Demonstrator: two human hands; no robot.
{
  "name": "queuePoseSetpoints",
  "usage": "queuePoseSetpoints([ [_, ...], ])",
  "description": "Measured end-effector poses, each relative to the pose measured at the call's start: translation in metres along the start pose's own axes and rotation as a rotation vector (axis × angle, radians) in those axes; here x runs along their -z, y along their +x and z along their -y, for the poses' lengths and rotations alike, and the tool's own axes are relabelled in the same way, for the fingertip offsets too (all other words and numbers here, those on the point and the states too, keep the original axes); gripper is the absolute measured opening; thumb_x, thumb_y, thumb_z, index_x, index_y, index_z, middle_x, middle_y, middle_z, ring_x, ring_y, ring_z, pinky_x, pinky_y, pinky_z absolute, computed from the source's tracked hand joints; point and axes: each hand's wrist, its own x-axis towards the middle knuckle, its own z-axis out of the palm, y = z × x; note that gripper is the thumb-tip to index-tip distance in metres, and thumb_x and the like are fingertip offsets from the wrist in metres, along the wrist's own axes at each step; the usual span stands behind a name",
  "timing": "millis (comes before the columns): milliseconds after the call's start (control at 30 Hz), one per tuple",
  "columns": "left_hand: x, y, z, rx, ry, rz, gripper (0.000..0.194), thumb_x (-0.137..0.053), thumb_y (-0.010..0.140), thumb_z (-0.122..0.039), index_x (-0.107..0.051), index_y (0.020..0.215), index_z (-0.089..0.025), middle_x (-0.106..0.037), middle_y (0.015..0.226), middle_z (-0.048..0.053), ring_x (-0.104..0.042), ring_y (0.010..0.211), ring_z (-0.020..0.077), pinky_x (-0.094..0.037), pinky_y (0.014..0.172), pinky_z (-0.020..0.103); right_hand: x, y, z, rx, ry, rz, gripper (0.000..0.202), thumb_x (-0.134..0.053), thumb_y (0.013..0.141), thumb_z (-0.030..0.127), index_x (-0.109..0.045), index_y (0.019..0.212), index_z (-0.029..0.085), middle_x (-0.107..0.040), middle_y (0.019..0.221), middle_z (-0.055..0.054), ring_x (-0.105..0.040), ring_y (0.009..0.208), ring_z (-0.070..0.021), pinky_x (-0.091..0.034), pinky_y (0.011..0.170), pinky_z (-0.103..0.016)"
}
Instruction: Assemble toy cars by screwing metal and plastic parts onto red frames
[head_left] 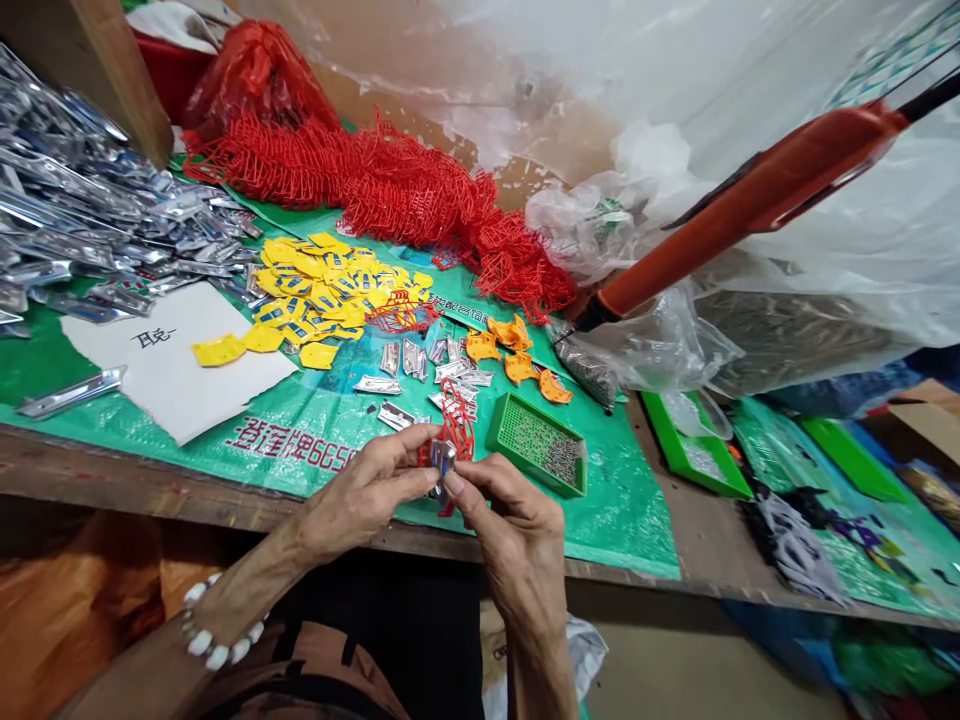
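Note:
My left hand and my right hand meet at the table's front edge, fingertips pinched together on a small silver metal piece and a red plastic lattice piece that stands up behind it. A white bead bracelet is on my left wrist. Just right of my hands sits a small green tray holding tiny metal pins. Loose silver pieces and orange plastic pieces lie beyond my hands on the green mat.
A pile of yellow tags and a heap of red lattice pieces lie further back. Silver foil packets fill the left. White paper lies at left. An orange-handled tool crosses clear plastic bags at right. More green trays sit right.

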Motion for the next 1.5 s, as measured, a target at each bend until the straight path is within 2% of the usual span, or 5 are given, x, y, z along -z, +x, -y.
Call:
queuePoseSetpoints([
  [300,-0.003,0.0,-0.001,-0.077,0.136,0.048,0.042,-0.053,0.091,-0.029,-0.056,0.132,-0.019,-0.07,0.102,0.004,-0.062,0.099,0.0194,-0.046,0.086,0.027,-0.007,-0.01,-0.004,0.037,-0.102,-0.127,0.005,-0.067,0.085,0.021,-0.07,0.087,0.023,-0.062,0.073,0.003,-0.056,0.066,-0.009,-0.046,0.063,-0.021],
  [467,-0.006,0.0,-0.001,-0.066,0.221,0.024,0.051,-0.049,0.094,-0.032,-0.044,0.142,-0.018,-0.069,0.094,0.004,-0.062,0.096,0.0196,-0.046,0.083,0.027,-0.011,-0.013,-0.003,0.176,-0.287,-0.253,0.05,-0.066,0.084,0.014,-0.051,0.131,0.023,-0.063,0.081,0.002,-0.057,0.063,-0.009,-0.052,0.064,-0.023],
  [733,-0.006,-0.006,-0.005,-0.05,0.234,0.019,0.054,-0.047,0.094,-0.034,-0.038,0.146,-0.024,-0.065,0.09,0.003,-0.06,0.078,0.0174,-0.046,0.068,0.027,0.009,-0.008,-0.006,0.39,-0.523,0.018,0.064,-0.069,0.082,0.022,-0.043,0.14,0.02,-0.045,0.133,-0.013,-0.046,0.124,-0.0232,-0.048,0.1,-0.038],
  [867,-0.009,-0.004,-0.007,-0.013,0.234,0.023,0.054,-0.044,0.095,-0.035,-0.035,0.147,-0.027,-0.062,0.09,0.002,-0.057,0.078,0.0161,-0.044,0.066,0.026,0.014,-0.006,-0.008,0.369,-0.462,0.108,0.055,-0.068,0.083,0.022,-0.048,0.135,0.024,-0.045,0.13,-0.01,-0.048,0.121,-0.0222,-0.048,0.099,-0.039],
  [1500,-0.02,0.012,-0.014,-0.044,0.235,0.052,0.062,-0.053,0.087,-0.02,-0.036,0.146,-0.026,-0.063,0.099,0.004,-0.06,0.088,0.0191,-0.047,0.081,0.032,0.01,-0.003,-0.017,0.356,-0.381,-0.039,0.054,-0.064,0.085,0.019,-0.047,0.135,0.027,-0.044,0.129,-0.01,-0.049,0.122,-0.0228,-0.048,0.1,-0.041],
])
